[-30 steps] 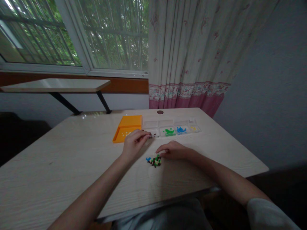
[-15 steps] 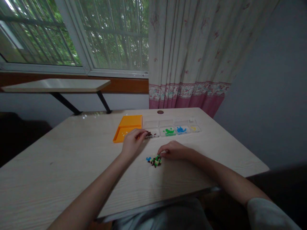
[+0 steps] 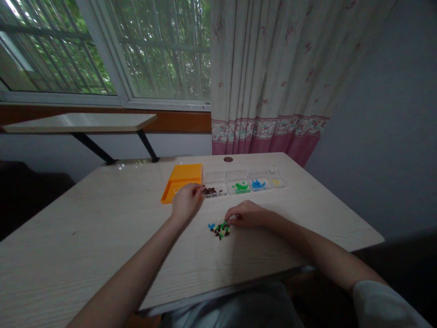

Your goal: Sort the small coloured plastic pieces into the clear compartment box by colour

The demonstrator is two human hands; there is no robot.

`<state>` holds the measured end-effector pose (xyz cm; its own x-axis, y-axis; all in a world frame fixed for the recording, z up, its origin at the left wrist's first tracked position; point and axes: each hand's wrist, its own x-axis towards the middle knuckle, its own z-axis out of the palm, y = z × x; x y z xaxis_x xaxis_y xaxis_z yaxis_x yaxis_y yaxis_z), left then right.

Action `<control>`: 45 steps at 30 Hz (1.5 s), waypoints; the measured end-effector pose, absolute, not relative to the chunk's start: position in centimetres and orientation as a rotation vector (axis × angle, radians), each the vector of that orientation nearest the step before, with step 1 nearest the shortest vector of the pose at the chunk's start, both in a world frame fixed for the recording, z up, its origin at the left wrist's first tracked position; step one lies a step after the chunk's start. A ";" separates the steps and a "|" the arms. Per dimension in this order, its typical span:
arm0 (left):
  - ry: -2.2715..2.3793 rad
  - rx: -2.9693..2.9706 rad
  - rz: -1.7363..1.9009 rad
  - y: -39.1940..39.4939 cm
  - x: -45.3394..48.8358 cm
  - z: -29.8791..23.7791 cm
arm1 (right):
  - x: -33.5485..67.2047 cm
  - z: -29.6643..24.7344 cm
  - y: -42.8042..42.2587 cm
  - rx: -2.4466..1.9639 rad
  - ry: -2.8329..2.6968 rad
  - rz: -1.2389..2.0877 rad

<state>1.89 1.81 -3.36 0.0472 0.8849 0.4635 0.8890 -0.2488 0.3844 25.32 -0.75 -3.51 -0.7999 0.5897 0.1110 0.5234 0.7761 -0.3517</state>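
A small heap of mixed beads (image 3: 220,230), blue, green, dark and pale, lies on the wooden table (image 3: 102,237). My right hand (image 3: 246,215) rests just right of the heap, fingertips pinched at its edge. My left hand (image 3: 186,200) is curled, fingers pinched together over the front edge of the orange tray (image 3: 184,177), beside the clear sorting box (image 3: 244,182). The box has compartments with dark (image 3: 210,190), green (image 3: 241,186), blue (image 3: 258,184) and yellow beads (image 3: 276,182). What either pinch holds is too small to see.
A round cable hole (image 3: 228,159) sits at the table's far edge. Behind it hang a pink-hemmed curtain (image 3: 269,91) and a window (image 3: 102,50). A second tabletop (image 3: 78,120) stands under the window at the left. A grey wall is at the right.
My left hand has drawn back leftwards from the dark-bead compartment to the orange tray's edge. My right hand has barely shifted beside the heap.
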 end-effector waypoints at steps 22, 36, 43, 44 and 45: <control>-1.353 -3.117 -0.928 -1.2 4.7 -2.9 | 24.9 -3.7 -0.7 -1.144 -2.435 0.463; -1.321 -3.062 -1.009 -1.5 4.8 -2.9 | 24.6 -4.1 -0.7 -1.188 -2.330 0.489; -1.276 -3.052 -1.060 -1.5 4.9 -2.8 | 24.5 -4.1 -0.8 -1.157 -2.310 0.439; -1.279 -3.052 -1.058 -1.4 4.9 -2.9 | 24.5 -4.1 -0.8 -1.151 -2.307 0.430; -1.283 -3.051 -1.060 -1.4 4.9 -2.9 | 24.5 -4.1 -0.8 -1.143 -2.303 0.420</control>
